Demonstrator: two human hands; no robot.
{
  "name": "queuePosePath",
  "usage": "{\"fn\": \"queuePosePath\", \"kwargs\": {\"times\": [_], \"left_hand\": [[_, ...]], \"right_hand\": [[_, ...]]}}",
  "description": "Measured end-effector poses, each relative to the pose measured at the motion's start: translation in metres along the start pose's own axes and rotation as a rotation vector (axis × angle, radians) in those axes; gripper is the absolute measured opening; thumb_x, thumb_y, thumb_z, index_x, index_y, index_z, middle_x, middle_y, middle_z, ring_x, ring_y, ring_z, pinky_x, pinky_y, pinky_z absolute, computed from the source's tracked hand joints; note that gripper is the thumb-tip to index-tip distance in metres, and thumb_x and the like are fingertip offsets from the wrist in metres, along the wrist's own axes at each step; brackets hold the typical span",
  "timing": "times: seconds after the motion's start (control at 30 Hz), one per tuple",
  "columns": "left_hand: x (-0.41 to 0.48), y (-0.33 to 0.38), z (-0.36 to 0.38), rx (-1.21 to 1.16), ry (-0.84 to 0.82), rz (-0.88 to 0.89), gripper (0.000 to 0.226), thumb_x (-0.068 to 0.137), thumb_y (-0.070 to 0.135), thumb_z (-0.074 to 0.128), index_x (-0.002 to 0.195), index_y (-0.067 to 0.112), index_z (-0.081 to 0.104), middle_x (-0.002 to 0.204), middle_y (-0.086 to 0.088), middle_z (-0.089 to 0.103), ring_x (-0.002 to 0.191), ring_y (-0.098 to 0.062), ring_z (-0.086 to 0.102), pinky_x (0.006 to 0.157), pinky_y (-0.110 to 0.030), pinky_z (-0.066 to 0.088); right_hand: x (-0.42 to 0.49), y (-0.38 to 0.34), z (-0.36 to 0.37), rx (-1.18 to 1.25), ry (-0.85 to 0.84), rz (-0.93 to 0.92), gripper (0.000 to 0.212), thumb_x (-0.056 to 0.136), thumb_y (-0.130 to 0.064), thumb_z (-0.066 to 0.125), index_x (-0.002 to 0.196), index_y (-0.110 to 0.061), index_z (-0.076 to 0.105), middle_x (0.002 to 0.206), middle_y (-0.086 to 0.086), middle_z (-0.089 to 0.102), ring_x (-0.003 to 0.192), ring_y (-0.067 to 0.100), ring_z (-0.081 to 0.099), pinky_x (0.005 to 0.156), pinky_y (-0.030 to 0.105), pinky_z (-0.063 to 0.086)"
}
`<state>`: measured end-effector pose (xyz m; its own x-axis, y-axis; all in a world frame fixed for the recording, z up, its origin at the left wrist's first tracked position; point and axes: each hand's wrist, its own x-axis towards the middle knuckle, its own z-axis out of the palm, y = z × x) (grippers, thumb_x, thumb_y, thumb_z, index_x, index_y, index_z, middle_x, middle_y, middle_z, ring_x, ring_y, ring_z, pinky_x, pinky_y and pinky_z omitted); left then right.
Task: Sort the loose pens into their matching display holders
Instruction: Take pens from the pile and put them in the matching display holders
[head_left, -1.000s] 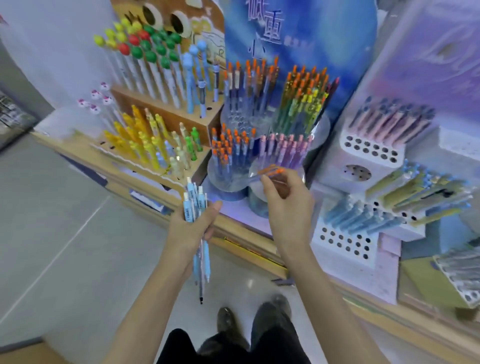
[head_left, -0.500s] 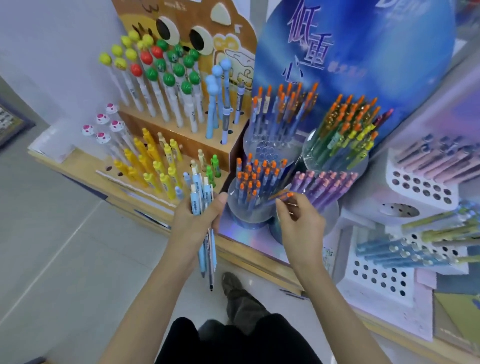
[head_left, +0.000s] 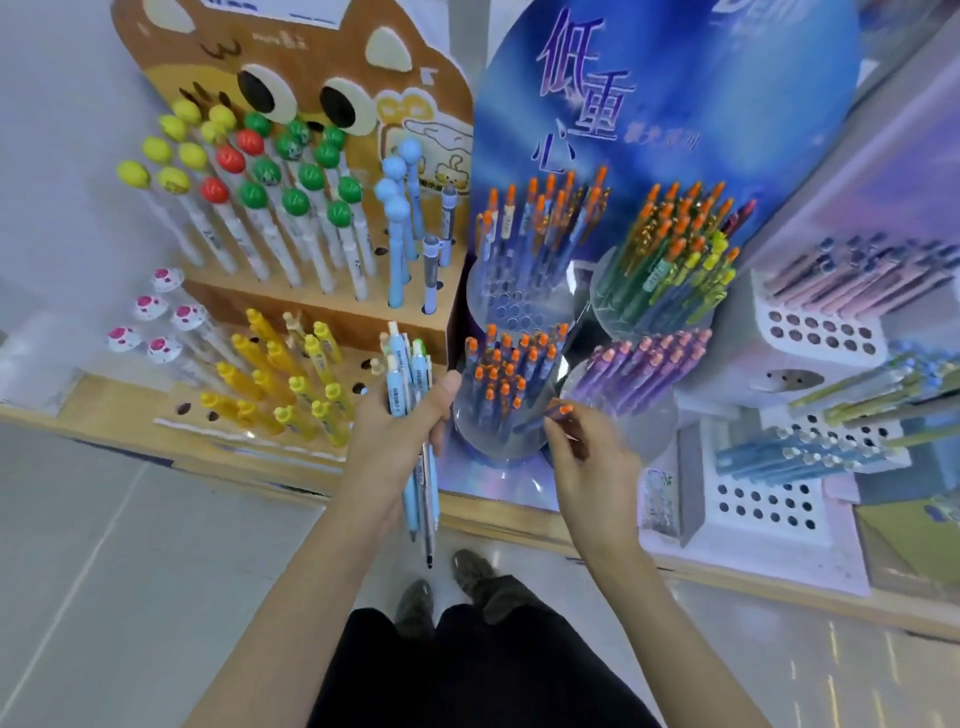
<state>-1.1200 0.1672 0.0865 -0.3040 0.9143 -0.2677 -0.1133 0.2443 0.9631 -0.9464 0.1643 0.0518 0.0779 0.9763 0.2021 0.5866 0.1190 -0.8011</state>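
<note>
Grips a bundle of light-blue pens (head_left: 409, 374) in the left hand (head_left: 395, 436), thumb across the barrels, tips pointing down toward the floor. Pinches one orange-capped pen (head_left: 556, 413) in the right hand (head_left: 592, 467), tilted, just at the front of the clear round holder (head_left: 498, 441) of matching orange-capped pens. To the right, a holder of purple pens (head_left: 644, 369); to the left, a brown cardboard stand (head_left: 322, 312) carrying yellow pens (head_left: 270, 374).

Light: bright, even, soft shadows
Glare: streaks on floor (head_left: 831, 670), lower right
Edges: wide-angle bending
Blur: right side smeared
</note>
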Motion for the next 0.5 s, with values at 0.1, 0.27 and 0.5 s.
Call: {"fn": "queuePosePath", "kwargs": {"times": [0.1, 0.27, 0.5], "left_hand": [[0.005, 0.001, -0.009, 0.047, -0.067, 0.012, 0.027, 0.083, 0.034, 0.07, 0.061, 0.029, 0.054, 0.048, 0.0, 0.05, 0.045, -0.013, 0.045, 0.053, -0.027, 0.043], [0.01, -0.002, -0.021, 0.082, -0.174, -0.007, 0.025, 0.069, 0.051, 0.072, 0.06, 0.032, 0.058, 0.051, 0.0, 0.051, 0.047, -0.014, 0.046, 0.057, -0.034, 0.043], [0.009, -0.006, -0.023, 0.084, -0.221, -0.024, 0.032, 0.065, 0.059, 0.07, 0.06, 0.031, 0.055, 0.053, 0.0, 0.051, 0.049, -0.014, 0.047, 0.065, -0.04, 0.044]], "right_hand": [[0.004, -0.001, 0.013, -0.072, -0.004, 0.022, 0.012, 0.09, -0.003, 0.062, 0.101, 0.001, 0.066, 0.087, 0.01, 0.067, 0.075, 0.022, 0.062, 0.069, 0.017, 0.043], [0.01, -0.003, 0.023, -0.074, 0.019, 0.109, 0.013, 0.092, -0.005, 0.061, 0.101, 0.001, 0.066, 0.081, 0.005, 0.065, 0.075, 0.023, 0.063, 0.068, 0.024, 0.047], [0.012, -0.004, 0.026, -0.139, -0.041, 0.107, 0.009, 0.091, -0.007, 0.061, 0.093, 0.002, 0.062, 0.082, 0.013, 0.067, 0.075, 0.028, 0.062, 0.068, 0.031, 0.045]]}}
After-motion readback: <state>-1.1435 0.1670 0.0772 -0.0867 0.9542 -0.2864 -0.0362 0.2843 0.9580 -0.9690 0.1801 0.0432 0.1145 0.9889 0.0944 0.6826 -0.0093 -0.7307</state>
